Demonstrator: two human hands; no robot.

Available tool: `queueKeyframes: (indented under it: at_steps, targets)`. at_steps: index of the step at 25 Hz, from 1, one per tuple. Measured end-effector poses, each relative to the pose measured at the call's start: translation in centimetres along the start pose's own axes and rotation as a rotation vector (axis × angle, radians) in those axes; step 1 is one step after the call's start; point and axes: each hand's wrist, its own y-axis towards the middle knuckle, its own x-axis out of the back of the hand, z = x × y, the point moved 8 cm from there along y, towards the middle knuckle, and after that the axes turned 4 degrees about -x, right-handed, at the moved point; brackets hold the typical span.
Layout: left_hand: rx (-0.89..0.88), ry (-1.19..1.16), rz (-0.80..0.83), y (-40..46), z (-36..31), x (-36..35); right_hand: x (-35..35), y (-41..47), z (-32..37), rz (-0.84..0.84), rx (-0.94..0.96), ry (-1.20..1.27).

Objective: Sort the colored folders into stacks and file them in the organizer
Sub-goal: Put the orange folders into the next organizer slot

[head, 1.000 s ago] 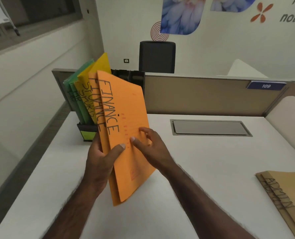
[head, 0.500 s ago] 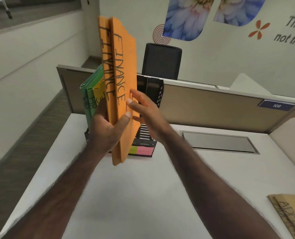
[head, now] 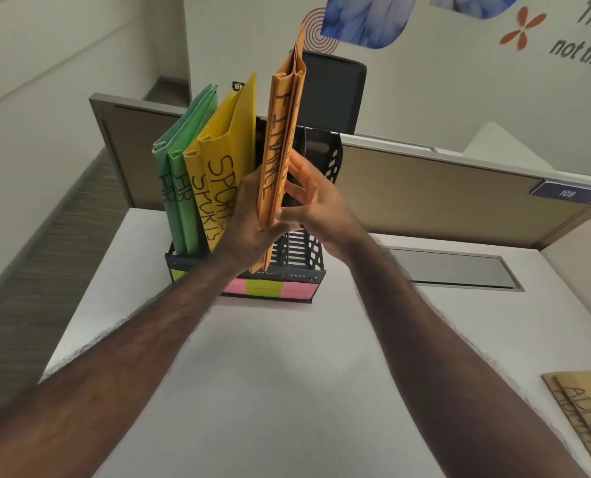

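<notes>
Left fingers (head: 276, 215): curled round the near edge of the orange folders, thumb tip showing on their right face; a firm grasp.
Left hand (head: 249, 215): on the left side of the orange pair, just in front of the yellow folders.
Right fingers (head: 296, 167): straight, spread, laid flat against the right face of the orange folders; pressing, not gripping.
Right hand (head: 316, 208): palm turned left, set against the folders opposite the left hand.
Orange folders (head: 282, 139): two, marked FINANCE, held upright and edge-on between both hands; lower end down inside the organizer, third slot from the left; tops stand well above the other folders.
Organizer (head: 301, 267): black slotted rack at the back of the desk, against the partition; pink and yellow-green labels along its front lip.
Yellow folders (head: 225, 160): two, marked SPORTS, standing in the slot just left of the orange pair, leaning right.
Green folders (head: 180, 174): two, marked HR, in the leftmost slot.
Tan folders (head: 587, 412): marked ADMIN, lying flat on the desk at lower right, well apart from the organizer.
Desk (head: 287, 374): white top; grey cable hatch (head: 452, 267) set in it, right of the organizer.
Partition (head: 425, 188): brown panel with blue tag 109.
</notes>
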Motion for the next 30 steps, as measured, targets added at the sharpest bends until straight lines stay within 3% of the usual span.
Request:
queueKeyframes:
  at_steps: [6, 15, 19, 26, 30]
  targets:
    - [0.045, 0.057, 0.087, -0.6, 1.6, -0.7, -0.4, 0.3, -3.1, -0.074, 0.001, -0.008]
    - [0.337, 0.223, 0.413, -6.1, 4.5, 0.6, -0.8, -0.4, -7.0, -0.182, -0.129, -0.268]
    - [0.275, 0.301, 0.386, -6.3, 3.2, 0.7, -1.5, -0.7, -6.3, -0.287, -0.128, -0.331]
    - [0.167, 0.268, 0.243, -6.1, 1.5, 1.0, -1.3, -1.9, -5.6, -0.355, 0.041, -0.334]
    - [0.270, 0.286, 0.298, -6.4, 3.1, -0.1, -1.2, -0.8, -7.3, -0.303, -0.014, -0.390]
